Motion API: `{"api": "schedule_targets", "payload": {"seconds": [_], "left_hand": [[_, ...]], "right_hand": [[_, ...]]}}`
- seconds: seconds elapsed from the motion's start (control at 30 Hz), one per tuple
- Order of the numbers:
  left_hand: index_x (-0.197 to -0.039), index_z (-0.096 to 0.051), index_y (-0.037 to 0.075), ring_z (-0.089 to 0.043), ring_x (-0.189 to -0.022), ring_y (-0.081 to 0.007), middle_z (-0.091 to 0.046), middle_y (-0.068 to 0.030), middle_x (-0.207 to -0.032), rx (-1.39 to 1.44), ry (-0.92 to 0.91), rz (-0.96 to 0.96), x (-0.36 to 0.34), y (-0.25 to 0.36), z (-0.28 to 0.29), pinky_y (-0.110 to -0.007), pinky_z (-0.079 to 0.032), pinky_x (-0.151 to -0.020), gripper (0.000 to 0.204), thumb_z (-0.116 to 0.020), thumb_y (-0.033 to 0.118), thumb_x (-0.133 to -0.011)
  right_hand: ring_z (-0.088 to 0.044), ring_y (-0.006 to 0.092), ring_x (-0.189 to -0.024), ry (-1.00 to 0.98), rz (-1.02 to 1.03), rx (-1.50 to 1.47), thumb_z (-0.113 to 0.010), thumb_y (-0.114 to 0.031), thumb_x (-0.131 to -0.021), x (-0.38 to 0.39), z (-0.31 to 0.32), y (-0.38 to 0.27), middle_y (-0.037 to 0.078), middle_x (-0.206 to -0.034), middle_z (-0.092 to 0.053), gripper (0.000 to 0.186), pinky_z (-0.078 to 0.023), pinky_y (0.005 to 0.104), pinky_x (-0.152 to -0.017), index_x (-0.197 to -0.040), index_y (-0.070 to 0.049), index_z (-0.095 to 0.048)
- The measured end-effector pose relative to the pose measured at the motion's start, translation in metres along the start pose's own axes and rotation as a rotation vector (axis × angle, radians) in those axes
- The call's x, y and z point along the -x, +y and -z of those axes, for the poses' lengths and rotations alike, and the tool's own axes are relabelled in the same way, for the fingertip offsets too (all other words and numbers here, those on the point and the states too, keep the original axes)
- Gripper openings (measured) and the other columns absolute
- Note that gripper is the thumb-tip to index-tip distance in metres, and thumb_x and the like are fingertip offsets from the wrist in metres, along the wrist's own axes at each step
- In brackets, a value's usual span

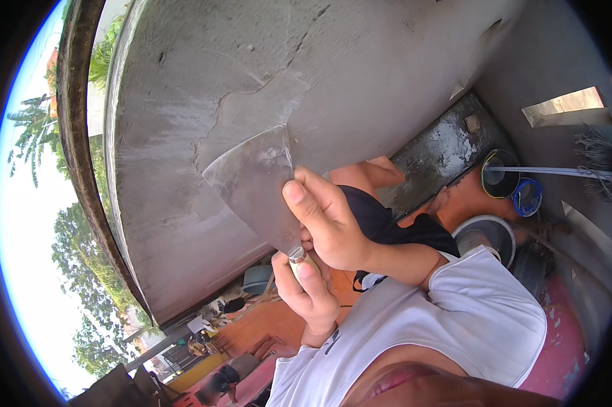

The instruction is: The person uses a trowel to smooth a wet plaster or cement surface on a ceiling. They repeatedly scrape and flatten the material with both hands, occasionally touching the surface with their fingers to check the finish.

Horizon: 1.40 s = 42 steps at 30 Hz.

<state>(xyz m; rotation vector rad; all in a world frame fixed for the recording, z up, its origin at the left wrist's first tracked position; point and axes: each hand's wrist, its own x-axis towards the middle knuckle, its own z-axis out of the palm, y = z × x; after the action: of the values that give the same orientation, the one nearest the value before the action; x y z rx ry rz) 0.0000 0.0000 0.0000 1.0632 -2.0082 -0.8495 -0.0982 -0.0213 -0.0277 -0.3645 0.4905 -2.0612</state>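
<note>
My left hand (pixel 307 293) is closed around the pale handle of a wide putty knife (pixel 262 186). The blade points up and to the left, with greyish smears over its metal. My right hand (pixel 329 227) is closed too, its thumb and fingers pinching the blade's right edge just above the handle. Behind the blade stands a grey cement wall (pixel 183 197) with a long crack and paler patches. The blade overlaps the wall in view; I cannot tell whether they touch.
Right of my legs is a dark wet slab (pixel 438 159). Beyond it stand a black bucket (pixel 499 178), a blue-rimmed pail (pixel 527 197) and a large grey basin (pixel 488 234). A person (pixel 224 380) is at lower left. A dark beam (pixel 75 102) curves along the left.
</note>
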Motion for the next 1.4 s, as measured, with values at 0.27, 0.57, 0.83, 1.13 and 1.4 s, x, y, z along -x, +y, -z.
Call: {"api": "schedule_targets", "payload": {"seconds": [0.27,0.57,0.83,1.13,1.4], "left_hand": [[-0.105,-0.051,-0.001,-0.043,-0.050,-0.0049,-0.048,0.0003,-0.064,0.029,-0.010,0.074,0.006,0.005,-0.002,-0.019,-0.029,-0.044,0.041,-0.040,0.038,-0.105],[-0.110,-0.051,-0.003,-0.039,-0.049,-0.0035,-0.045,0.0025,-0.059,0.188,-0.053,0.048,-0.005,0.010,-0.024,-0.022,-0.026,-0.045,0.038,-0.042,0.034,-0.107],[-0.108,-0.048,-0.002,-0.039,-0.045,-0.0042,-0.046,0.0012,-0.057,0.224,-0.028,0.019,-0.012,0.018,-0.042,-0.022,-0.027,-0.041,0.037,-0.039,0.034,-0.107],[-0.104,-0.046,-0.001,-0.040,-0.044,-0.0053,-0.046,-0.0001,-0.057,0.359,0.057,0.110,0.000,0.007,-0.049,-0.021,-0.027,-0.039,0.033,-0.039,0.031,-0.106],[-0.098,-0.045,0.001,-0.039,-0.042,-0.0044,-0.044,0.0019,-0.055,0.398,0.039,-0.069,-0.032,0.005,-0.071,-0.021,-0.026,-0.038,0.031,-0.041,0.031,-0.106]], "right_hand": [[-0.029,-0.0003,-0.062,0.004,-0.023,-0.021,-0.047,-0.035,-0.108,0.002,0.004,0.000,-0.009,-0.071,-0.037,0.034,-0.028,0.0191,-0.051,-0.085,-0.011,-0.047],[-0.029,-0.0008,-0.060,0.035,0.049,-0.023,-0.047,-0.036,-0.108,-0.010,0.012,-0.027,-0.009,-0.068,-0.035,0.035,-0.027,0.0193,-0.050,-0.084,-0.011,-0.048],[-0.029,0.0014,-0.067,0.012,0.089,0.036,-0.048,-0.034,-0.108,-0.019,0.011,-0.048,-0.009,-0.071,-0.034,0.036,-0.028,0.0207,-0.057,-0.082,-0.010,-0.048],[-0.029,0.0014,-0.067,-0.048,0.116,0.128,-0.049,-0.033,-0.108,-0.020,0.014,-0.046,-0.009,-0.071,-0.034,0.035,-0.028,0.0212,-0.056,-0.082,-0.009,-0.048],[-0.030,0.0010,-0.066,-0.034,0.209,0.139,-0.051,-0.034,-0.107,-0.037,0.016,-0.070,-0.010,-0.070,-0.037,0.035,-0.029,0.0206,-0.056,-0.082,-0.010,-0.050]]}}
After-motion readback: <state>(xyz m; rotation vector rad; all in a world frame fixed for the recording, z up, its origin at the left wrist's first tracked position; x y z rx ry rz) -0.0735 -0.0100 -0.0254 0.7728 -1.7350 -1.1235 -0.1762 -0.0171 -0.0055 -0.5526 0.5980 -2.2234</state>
